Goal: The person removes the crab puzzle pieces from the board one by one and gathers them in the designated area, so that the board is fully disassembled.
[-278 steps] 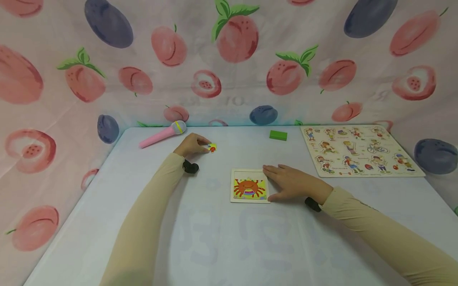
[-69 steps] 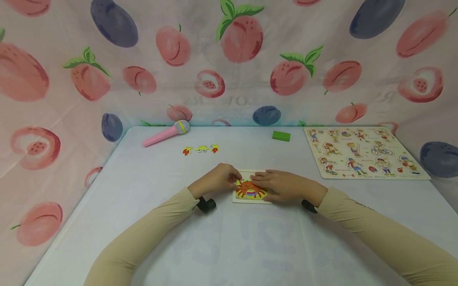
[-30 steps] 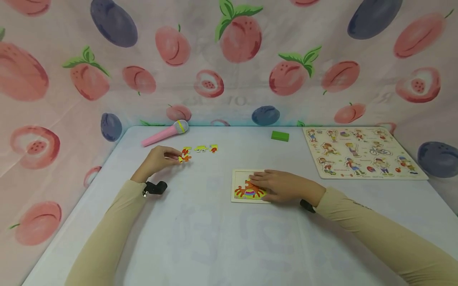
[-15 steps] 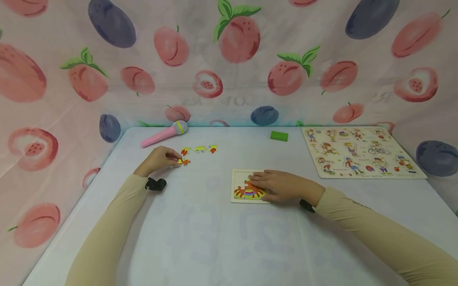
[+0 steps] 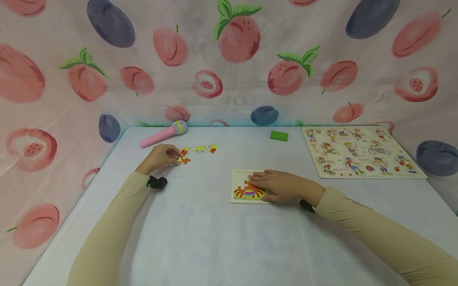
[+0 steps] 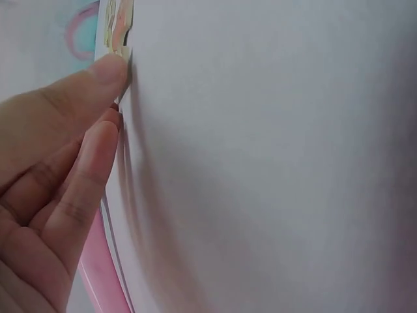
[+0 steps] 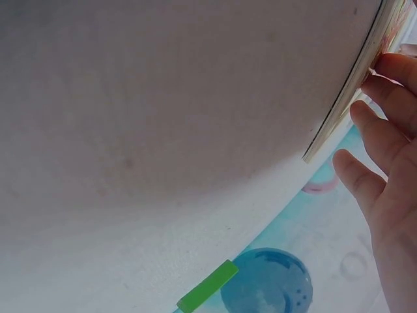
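My left hand (image 5: 159, 157) pinches an orange and yellow jigsaw piece (image 5: 185, 160) between thumb and fingers, at the left of the table. In the left wrist view the thumb lies over the near end of the piece (image 6: 122, 29). Just behind it is a red and yellow piece (image 5: 186, 150), with two more pieces, one pale yellow (image 5: 200, 149) and one yellow and red (image 5: 212, 149), in a row to its right. My right hand (image 5: 288, 185) rests with extended fingers on the right part of a wooden crab puzzle tray (image 5: 247, 201). Its upper left shows bare board.
A pink toy microphone (image 5: 162, 135) lies behind my left hand. At the back stands a green block (image 5: 279, 136). A large wooden puzzle board (image 5: 361, 155) with sports figures lies at the back right. A fruit-patterned cloth (image 5: 236, 79) hangs behind the white table (image 5: 214, 246).
My left hand has carried the orange piece from the tray to the row of loose pieces, then shifted it slightly there. The right hand has stayed on the tray over the last second.
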A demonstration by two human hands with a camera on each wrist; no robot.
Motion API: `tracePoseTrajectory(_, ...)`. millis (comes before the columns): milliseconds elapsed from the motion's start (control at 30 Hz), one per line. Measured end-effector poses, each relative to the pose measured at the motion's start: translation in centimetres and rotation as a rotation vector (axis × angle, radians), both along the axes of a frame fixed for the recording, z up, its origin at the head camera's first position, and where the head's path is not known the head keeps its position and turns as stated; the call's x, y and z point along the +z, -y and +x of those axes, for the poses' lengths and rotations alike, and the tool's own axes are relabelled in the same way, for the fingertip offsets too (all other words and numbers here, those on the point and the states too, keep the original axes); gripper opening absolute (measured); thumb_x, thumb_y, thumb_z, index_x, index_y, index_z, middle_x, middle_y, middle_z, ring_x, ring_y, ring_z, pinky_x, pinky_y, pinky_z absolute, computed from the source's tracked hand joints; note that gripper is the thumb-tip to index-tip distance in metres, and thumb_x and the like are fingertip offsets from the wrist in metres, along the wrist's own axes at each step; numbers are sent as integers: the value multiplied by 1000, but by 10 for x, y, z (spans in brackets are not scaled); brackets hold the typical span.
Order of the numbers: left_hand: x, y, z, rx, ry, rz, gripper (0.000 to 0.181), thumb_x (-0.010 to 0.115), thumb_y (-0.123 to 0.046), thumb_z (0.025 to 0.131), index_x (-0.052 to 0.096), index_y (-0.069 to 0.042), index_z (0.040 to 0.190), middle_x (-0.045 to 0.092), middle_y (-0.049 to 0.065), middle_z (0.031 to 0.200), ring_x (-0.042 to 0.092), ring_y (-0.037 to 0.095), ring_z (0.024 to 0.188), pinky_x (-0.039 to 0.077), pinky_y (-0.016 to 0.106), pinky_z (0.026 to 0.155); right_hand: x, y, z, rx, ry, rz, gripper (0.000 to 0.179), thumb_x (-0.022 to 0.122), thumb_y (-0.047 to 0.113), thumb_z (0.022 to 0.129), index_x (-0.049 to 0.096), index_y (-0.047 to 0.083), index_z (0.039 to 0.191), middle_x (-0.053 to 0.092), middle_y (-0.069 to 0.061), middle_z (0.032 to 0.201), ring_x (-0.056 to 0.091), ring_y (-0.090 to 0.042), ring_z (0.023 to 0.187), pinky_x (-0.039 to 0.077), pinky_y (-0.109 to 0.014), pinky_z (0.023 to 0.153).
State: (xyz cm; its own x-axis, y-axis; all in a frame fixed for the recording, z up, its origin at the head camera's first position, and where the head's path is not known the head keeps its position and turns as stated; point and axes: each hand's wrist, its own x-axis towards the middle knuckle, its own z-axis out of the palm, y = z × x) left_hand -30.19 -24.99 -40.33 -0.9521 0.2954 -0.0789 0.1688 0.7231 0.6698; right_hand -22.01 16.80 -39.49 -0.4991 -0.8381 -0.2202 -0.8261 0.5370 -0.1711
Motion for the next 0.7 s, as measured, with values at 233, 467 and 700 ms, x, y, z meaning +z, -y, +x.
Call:
tracePoseTrajectory(233, -2, 1, -1, 23, 18, -1, 32, 77, -4, 74, 66, 0, 103, 68, 15, 98, 62, 14, 86, 50, 20, 74, 2, 1, 1, -10, 0, 12, 62, 52, 38, 94, 33, 8, 146, 34, -5, 151, 29, -22, 142, 24, -43, 115)
tracePoseTrajectory(467, -1, 2, 1, 11, 14, -36, 32, 77, -7, 75, 69, 0, 105, 69, 16, 100, 64, 16, 87, 50, 24, 77, 2, 1, 1, -8, -10, 14, 62, 52, 37, 94, 34, 8, 145, 35, -5, 151, 29, -22, 142, 24, -43, 115)
tracePoseTrajectory(700, 3, 2, 2, 1, 16, -79, 29, 76, -7, 76, 70, 0, 104, 69, 17, 102, 64, 18, 89, 50, 26, 79, 3, 1, 3, -3, -5, 2, 62, 53, 37, 94, 34, 7, 145, 36, -7, 150, 30, -24, 141, 25, -44, 114)
